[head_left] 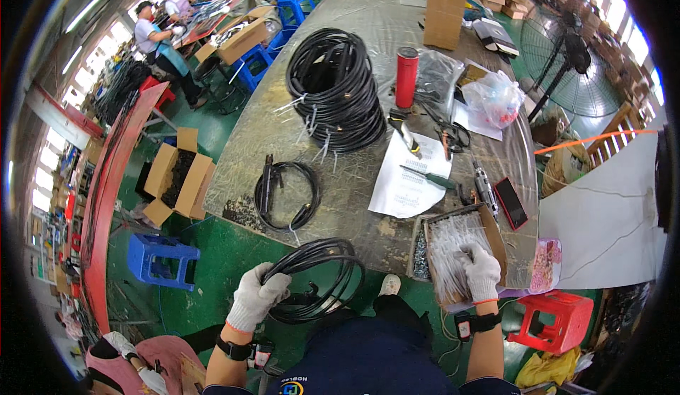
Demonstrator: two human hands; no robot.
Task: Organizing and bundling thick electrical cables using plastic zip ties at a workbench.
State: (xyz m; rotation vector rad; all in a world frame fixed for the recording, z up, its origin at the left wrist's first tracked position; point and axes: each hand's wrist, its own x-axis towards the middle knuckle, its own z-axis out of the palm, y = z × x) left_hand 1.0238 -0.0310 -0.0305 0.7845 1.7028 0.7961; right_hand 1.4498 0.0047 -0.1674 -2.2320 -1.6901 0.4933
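My left hand [259, 297], in a white knit glove, is closed around a coil of black cable [319, 253] held in front of the table's near edge. My right hand [482, 271], gloved the same way, reaches into a cardboard box of white cable ties [453, 243]. Its fingers are bent in on the ties; how many they grip is hard to see. A smaller tied coil of black cable [316, 195] lies on the table just beyond my left hand. Behind it stands a tall stack of black cable coils [333, 87], bound with white ties.
On the table lie a red cylinder [406, 76], a printed sheet [404, 197], a yellow-black cutter [409, 140], a red-edged phone [511, 202] and a plastic bag [492, 98]. Stools, blue [163, 257] and red [552, 321], flank me. Co-workers [159, 41] stand far left; another sits near lower left.
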